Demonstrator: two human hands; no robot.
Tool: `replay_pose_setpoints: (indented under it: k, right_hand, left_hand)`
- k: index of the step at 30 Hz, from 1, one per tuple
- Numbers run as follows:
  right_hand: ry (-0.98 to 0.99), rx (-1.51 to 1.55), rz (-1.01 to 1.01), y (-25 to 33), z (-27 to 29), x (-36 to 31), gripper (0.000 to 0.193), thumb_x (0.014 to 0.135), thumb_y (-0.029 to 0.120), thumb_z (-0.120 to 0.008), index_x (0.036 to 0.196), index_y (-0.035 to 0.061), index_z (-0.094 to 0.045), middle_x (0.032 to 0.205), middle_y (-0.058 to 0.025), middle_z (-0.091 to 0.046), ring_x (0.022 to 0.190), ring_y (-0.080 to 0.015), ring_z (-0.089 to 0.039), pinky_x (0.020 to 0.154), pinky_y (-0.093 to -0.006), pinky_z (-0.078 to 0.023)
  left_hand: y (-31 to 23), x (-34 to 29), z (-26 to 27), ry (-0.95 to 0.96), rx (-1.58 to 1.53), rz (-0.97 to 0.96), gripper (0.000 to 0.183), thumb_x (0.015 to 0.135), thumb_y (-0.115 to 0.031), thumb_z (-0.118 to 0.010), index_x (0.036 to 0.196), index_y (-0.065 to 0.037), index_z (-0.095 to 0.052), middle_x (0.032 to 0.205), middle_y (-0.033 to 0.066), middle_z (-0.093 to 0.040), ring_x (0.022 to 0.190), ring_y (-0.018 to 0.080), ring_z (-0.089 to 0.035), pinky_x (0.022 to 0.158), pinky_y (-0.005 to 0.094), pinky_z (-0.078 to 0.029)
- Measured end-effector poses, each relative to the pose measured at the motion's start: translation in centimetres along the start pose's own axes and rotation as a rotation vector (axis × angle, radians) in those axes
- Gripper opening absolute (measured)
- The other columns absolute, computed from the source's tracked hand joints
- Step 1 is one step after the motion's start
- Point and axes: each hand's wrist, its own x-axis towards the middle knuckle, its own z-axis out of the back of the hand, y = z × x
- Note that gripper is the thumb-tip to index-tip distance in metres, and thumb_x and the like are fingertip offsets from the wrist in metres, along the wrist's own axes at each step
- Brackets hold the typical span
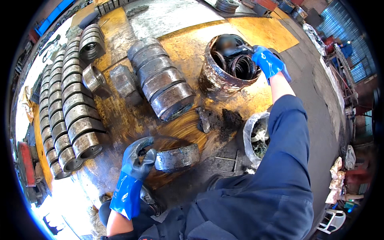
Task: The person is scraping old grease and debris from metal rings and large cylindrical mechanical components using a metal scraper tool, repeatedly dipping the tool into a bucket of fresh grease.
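My left hand (139,160), in a blue glove with dark grease on it, hovers beside the left edge of a greasy metal ring (177,158) on the work surface. Its fingers are curved and a gap shows between thumb and fingers; nothing is visible in them. Out at the far right, my right hand (269,61), also gloved in blue, is at the rim of a rusty, grease-smeared bucket (218,82). Those fingers are bent together at the rim, and what they grip is hidden. Several dark, oily rings (243,66) lie inside the bucket.
Long rows of metal rings (82,106) stand on the left, with a shorter row (160,76) nearer the middle. Single rings (126,84) lie between them. Black grease clumps (232,119) sit before the bucket. A plastic-lined container (250,138) stands by my right arm.
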Motion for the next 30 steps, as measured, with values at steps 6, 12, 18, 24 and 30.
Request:
replay_pose_setpoints:
  k: [6, 12, 18, 24, 30]
  right_hand:
    - [0.095, -0.02, 0.022, 3.9, 4.3, -0.9, 0.026, 0.079, 0.017, -0.06, 0.103, 0.0092, -0.067, 0.099, -0.0188, -0.067, 0.095, -0.0344, -0.064, 0.079, -0.041, -0.049]
    - [-0.172, 0.048, 0.071, 4.4, 2.8, 0.2, 0.023, 0.081, 0.019, -0.061, 0.097, 0.0056, -0.069, 0.098, -0.0203, -0.067, 0.093, -0.0343, -0.065, 0.077, -0.0408, -0.051]
    - [-0.113, 0.004, 0.117, 6.0, 4.2, -0.9, 0.026, 0.08, 0.021, -0.058, 0.097, 0.0046, -0.069, 0.097, -0.0218, -0.067, 0.091, -0.0358, -0.065, 0.077, -0.041, -0.051]
    - [-0.26, 0.274, 0.165, 4.2, 2.3, -2.3, 0.024, 0.082, 0.019, -0.064, 0.1, 0.0043, -0.066, 0.093, -0.0171, -0.07, 0.072, -0.0199, -0.064, 0.058, -0.0301, -0.046]
    - [0.052, 1.261, -0.201, 8.3, 3.8, -16.4, 0.029, 0.086, 0.025, -0.066, 0.106, 0.0044, -0.063, 0.094, -0.0138, -0.071, 0.061, -0.0081, -0.058, 0.048, -0.0205, -0.038]
  left_hand:
    - [-0.3, -0.1, 1.3, -0.005, 0.042, 0.059, 0.036, 0.087, -0.025, -0.061, 0.114, -0.002, -0.063, 0.109, 0.0132, -0.064, 0.099, 0.0212, -0.063, 0.087, 0.0321, -0.05]
    - [-0.8, 0.3, 0.1, -0.063, 0.044, -0.002, 0.03, 0.082, -0.02, -0.068, 0.107, -0.004, -0.066, 0.101, 0.0153, -0.067, 0.091, 0.0263, -0.066, 0.08, 0.0332, -0.052]
    - [-1.7, -1.5, 1.4, -0.068, 0.069, -0.04, 0.033, 0.086, -0.024, -0.063, 0.111, -0.003, -0.065, 0.105, 0.0138, -0.065, 0.094, 0.0228, -0.065, 0.083, 0.0323, -0.051]
    - [-2.3, -2.6, 1.8, -0.055, 0.065, -0.101, 0.029, 0.09, -0.026, -0.062, 0.109, -0.004, -0.066, 0.095, 0.0057, -0.068, 0.09, 0.0136, -0.062, 0.078, 0.0291, -0.05]
    - [-1.1, -3.7, 3.7, -0.021, -0.463, 0.17, 0.034, 0.094, -0.032, -0.06, 0.107, -0.001, -0.063, 0.098, 0.0086, -0.07, 0.088, 0.0146, -0.065, 0.074, 0.0261, -0.049]
